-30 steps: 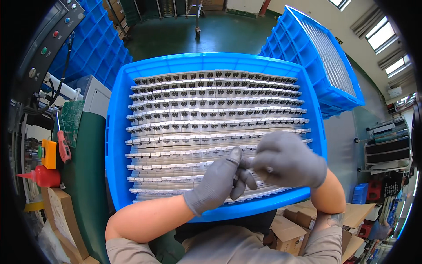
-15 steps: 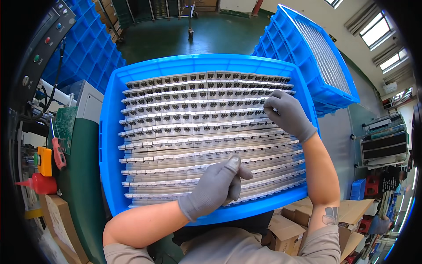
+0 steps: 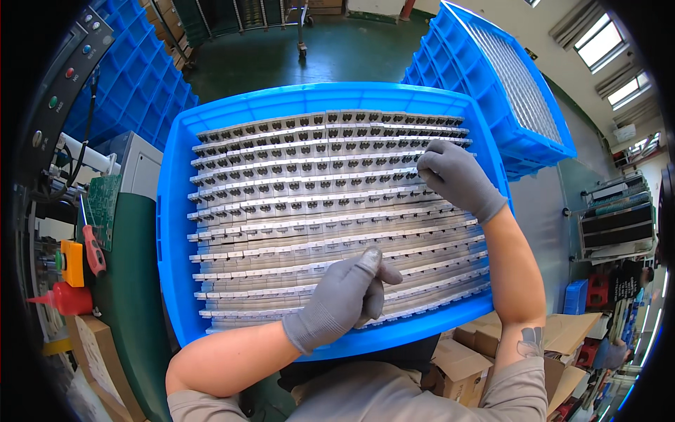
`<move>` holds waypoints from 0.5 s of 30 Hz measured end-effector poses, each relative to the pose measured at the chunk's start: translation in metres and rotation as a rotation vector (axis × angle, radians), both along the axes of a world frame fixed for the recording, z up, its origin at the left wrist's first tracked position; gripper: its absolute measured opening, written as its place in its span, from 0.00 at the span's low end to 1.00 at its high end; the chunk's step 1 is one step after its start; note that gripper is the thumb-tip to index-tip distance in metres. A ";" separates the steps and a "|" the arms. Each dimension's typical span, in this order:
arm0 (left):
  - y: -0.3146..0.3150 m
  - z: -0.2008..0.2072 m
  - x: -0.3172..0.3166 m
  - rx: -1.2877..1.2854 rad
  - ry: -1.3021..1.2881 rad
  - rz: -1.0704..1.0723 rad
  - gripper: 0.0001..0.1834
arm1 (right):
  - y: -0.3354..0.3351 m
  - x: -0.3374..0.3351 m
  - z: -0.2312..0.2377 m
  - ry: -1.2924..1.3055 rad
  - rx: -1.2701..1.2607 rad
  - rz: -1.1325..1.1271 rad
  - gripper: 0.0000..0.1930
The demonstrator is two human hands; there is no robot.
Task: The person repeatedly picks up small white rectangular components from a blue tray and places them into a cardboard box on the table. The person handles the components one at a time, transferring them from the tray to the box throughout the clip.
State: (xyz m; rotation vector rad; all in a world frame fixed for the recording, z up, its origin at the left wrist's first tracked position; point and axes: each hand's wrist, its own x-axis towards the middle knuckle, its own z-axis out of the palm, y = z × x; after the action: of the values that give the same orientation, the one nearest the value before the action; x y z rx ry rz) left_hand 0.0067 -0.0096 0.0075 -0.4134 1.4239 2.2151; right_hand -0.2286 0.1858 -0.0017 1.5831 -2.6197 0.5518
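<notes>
A blue plastic crate (image 3: 172,232) in front of me holds rows of closely packed small white-and-grey parts. Dark double contacts (image 3: 281,169) show on the parts in the far rows. My left hand (image 3: 337,295), in a grey glove, is over the near middle rows, its fingers curled in and the thumb lying along the top. Over the rows at the right side is my right hand (image 3: 457,176), also gloved, with fingertips pinched together close to the parts. Whatever either hand may hold is hidden by the fingers.
Another blue crate (image 3: 485,77) filled with rows of parts stands at the far right. On the left are stacked blue crates (image 3: 133,77), a control panel (image 3: 67,81), a screwdriver (image 3: 94,250), a red bottle (image 3: 70,299) and a green circuit board (image 3: 104,207). Cardboard boxes (image 3: 457,366) sit lower right.
My right hand has shifted slightly left and away from me over the rows. The left hand stays almost in place, and the whole view has moved a little.
</notes>
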 end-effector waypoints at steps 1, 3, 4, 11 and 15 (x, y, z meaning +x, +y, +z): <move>0.000 0.000 0.000 0.000 0.001 0.006 0.32 | 0.000 0.000 0.001 0.005 0.012 0.000 0.04; 0.001 -0.001 0.000 -0.003 -0.009 0.013 0.32 | 0.000 0.000 0.000 0.048 0.050 -0.006 0.04; 0.001 -0.001 0.000 -0.004 -0.013 0.015 0.32 | 0.000 0.001 0.001 0.069 0.069 -0.009 0.05; 0.001 -0.001 -0.001 0.018 -0.034 0.009 0.34 | 0.000 0.010 0.012 0.056 0.013 -0.047 0.09; 0.001 -0.006 -0.001 0.071 -0.032 0.031 0.38 | -0.002 0.015 0.011 0.058 -0.050 -0.083 0.08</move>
State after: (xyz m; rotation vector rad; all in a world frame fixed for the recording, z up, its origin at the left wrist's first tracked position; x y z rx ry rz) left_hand 0.0061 -0.0089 0.0012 -0.4472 1.3266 2.2659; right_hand -0.2137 0.1843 0.0092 1.4460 -2.5945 0.5535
